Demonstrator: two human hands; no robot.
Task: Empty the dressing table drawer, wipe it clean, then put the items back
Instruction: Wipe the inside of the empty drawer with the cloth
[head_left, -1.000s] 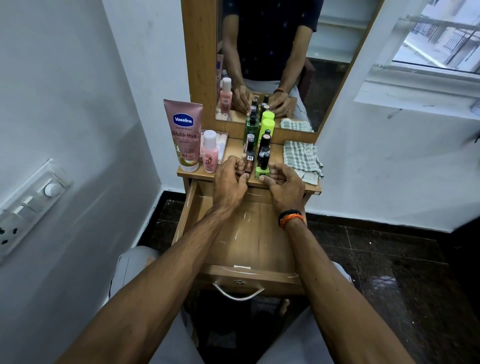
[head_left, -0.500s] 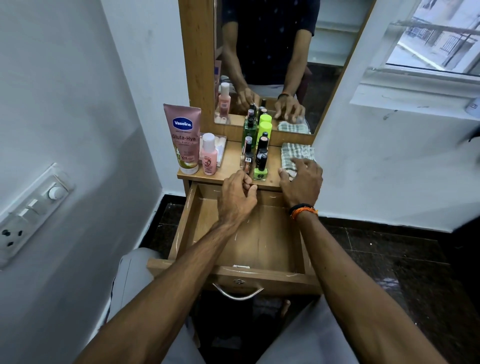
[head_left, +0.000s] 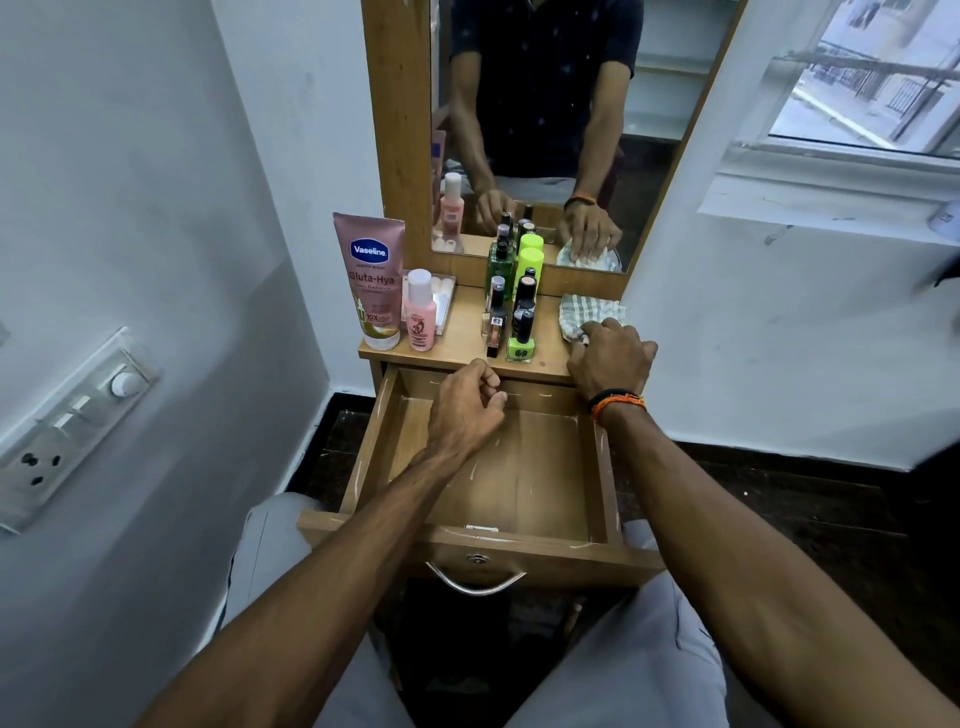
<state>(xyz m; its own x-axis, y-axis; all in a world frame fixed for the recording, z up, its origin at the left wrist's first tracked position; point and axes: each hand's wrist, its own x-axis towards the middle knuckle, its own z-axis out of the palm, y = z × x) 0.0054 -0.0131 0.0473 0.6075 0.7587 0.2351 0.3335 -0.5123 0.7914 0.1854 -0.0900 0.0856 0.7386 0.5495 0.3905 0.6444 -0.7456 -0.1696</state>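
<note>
Here, drawer (head_left: 519, 467) points toward person (pulled out); right hand (head_left: 610, 358) grips cloth (head_left: 589, 312), left hand (head_left: 467, 410) loose.

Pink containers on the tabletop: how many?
2, both at the left end: the tall Vaseline tube, and a small pink bottle right of it. Mirror reflections excluded.

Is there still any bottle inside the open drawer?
No, the drawer shows only its bare wooden floor; the bottles stand on the tabletop.
</note>
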